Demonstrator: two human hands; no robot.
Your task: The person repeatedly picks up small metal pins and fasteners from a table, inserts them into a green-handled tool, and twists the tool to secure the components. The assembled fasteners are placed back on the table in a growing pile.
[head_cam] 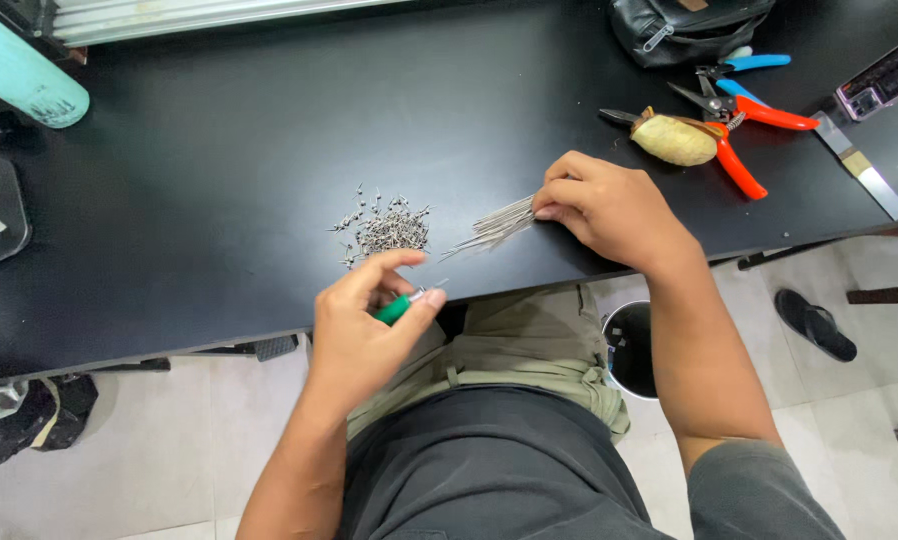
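Observation:
My left hand is closed around a small tool with a green handle, held just in front of the black table's near edge. A heap of tiny metal parts lies on the table just beyond it. My right hand rests on the table and pinches the end of a fanned bundle of thin metal wires that lies flat to the right of the heap.
At the back right lie orange-handled pliers, blue-handled cutters, a black pouch, a flat metal blade and a small device. A teal cylinder lies at the far left. A bin stands under the table.

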